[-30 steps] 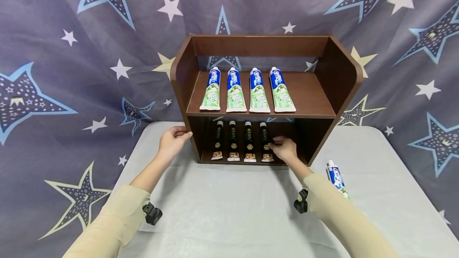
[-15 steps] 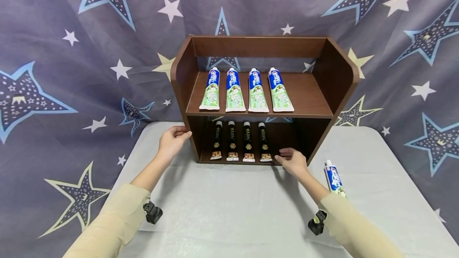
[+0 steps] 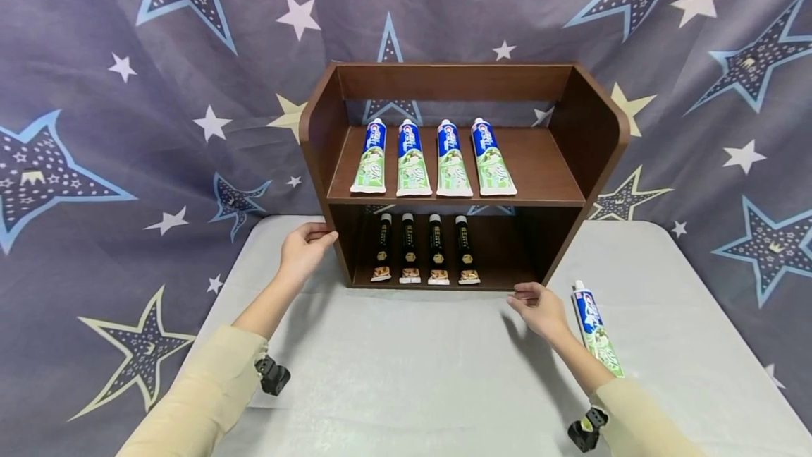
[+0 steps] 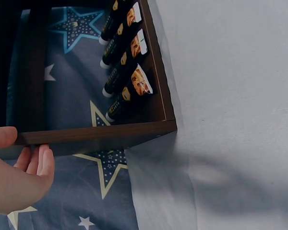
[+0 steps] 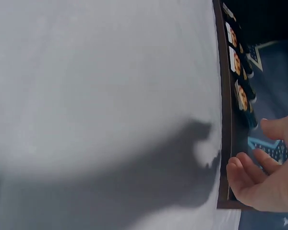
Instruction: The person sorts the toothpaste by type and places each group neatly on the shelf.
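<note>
My left hand (image 3: 303,252) grips the left side panel of a dark brown two-tier shelf (image 3: 457,204). In the left wrist view the thumb (image 4: 4,137) lies on one face of the panel and the fingers (image 4: 47,163) on the other. My right hand (image 3: 539,309) holds nothing, its fingers loosely bent, just in front of the shelf's lower right corner. Several black toothpaste tubes (image 3: 436,249) with white caps lie in a row on the lower tier. Blue and green toothpaste tubes (image 3: 450,161) lie side by side on the upper tier, caps toward the back.
Another blue and green toothpaste tube (image 3: 595,328) lies on the grey-white tablecloth (image 3: 406,365), right of the shelf and beside my right forearm. A dark curtain with stars (image 3: 241,125) hangs behind the table.
My right hand has let go of the rightmost black toothpaste tube and drawn back out of the lower tier, toward the right and front. The left hand stays on the panel.
</note>
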The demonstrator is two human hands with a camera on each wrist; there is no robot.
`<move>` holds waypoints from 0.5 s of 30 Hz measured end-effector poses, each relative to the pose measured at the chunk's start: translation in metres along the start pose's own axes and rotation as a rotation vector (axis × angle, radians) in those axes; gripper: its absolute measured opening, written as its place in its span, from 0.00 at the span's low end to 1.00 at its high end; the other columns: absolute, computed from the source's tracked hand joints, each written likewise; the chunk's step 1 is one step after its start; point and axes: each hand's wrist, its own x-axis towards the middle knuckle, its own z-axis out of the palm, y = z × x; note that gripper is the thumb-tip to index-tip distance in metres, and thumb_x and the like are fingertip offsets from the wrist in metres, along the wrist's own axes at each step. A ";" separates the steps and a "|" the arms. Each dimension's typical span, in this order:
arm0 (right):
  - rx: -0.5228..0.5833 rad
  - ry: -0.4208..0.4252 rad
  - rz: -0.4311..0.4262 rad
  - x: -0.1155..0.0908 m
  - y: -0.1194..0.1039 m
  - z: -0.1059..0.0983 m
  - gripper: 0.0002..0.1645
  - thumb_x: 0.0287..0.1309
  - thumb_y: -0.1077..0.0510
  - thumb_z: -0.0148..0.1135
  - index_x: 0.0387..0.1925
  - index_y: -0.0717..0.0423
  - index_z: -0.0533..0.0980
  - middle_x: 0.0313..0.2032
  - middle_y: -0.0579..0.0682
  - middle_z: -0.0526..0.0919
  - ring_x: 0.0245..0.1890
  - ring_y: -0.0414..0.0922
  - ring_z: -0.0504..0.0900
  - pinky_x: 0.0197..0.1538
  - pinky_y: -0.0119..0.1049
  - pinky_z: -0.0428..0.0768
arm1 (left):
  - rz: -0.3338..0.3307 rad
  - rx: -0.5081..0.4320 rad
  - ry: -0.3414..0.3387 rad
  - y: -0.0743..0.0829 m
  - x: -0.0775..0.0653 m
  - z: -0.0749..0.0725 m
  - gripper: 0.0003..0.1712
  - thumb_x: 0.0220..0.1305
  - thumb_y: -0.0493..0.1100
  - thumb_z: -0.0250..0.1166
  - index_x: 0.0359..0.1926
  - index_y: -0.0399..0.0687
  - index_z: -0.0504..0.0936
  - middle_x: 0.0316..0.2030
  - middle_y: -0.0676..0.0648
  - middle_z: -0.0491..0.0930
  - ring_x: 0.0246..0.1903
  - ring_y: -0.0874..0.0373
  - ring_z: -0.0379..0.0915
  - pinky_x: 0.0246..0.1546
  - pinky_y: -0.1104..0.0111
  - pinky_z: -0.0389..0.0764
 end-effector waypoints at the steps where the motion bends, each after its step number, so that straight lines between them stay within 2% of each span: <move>1: -0.001 -0.003 0.010 -0.002 0.002 -0.002 0.19 0.57 0.59 0.65 0.47 0.67 0.77 0.41 0.64 0.85 0.41 0.54 0.84 0.40 0.26 0.78 | -0.001 -0.001 -0.001 0.000 0.000 0.000 0.22 0.66 0.46 0.60 0.55 0.36 0.77 0.51 0.36 0.80 0.50 0.51 0.75 0.38 0.79 0.71; 5: -0.015 -0.008 0.062 -0.008 0.011 -0.010 0.22 0.59 0.57 0.64 0.51 0.67 0.76 0.44 0.64 0.85 0.45 0.57 0.84 0.43 0.32 0.80 | -0.010 -0.003 -0.003 -0.002 0.000 -0.002 0.22 0.66 0.46 0.60 0.55 0.37 0.77 0.51 0.36 0.79 0.50 0.51 0.75 0.38 0.79 0.71; 8: -0.022 -0.006 0.083 -0.011 0.018 -0.018 0.23 0.59 0.56 0.63 0.52 0.67 0.76 0.45 0.64 0.85 0.45 0.56 0.84 0.42 0.31 0.80 | -0.016 0.000 -0.002 -0.002 -0.001 -0.002 0.22 0.66 0.46 0.59 0.55 0.37 0.77 0.51 0.37 0.79 0.49 0.52 0.75 0.38 0.79 0.71; 11: -0.015 -0.010 0.100 -0.013 0.026 -0.027 0.23 0.60 0.55 0.63 0.52 0.68 0.76 0.45 0.63 0.85 0.38 0.43 0.85 0.39 0.24 0.77 | -0.016 -0.004 0.003 -0.002 -0.001 -0.002 0.22 0.66 0.46 0.59 0.55 0.37 0.77 0.52 0.36 0.79 0.50 0.51 0.76 0.37 0.80 0.71; 15: 0.021 -0.002 0.149 -0.017 0.034 -0.044 0.26 0.60 0.53 0.63 0.54 0.67 0.75 0.42 0.58 0.87 0.29 0.22 0.76 0.34 0.19 0.75 | -0.013 -0.008 0.005 -0.001 -0.001 0.000 0.22 0.66 0.46 0.60 0.55 0.37 0.77 0.52 0.35 0.79 0.51 0.50 0.76 0.38 0.80 0.71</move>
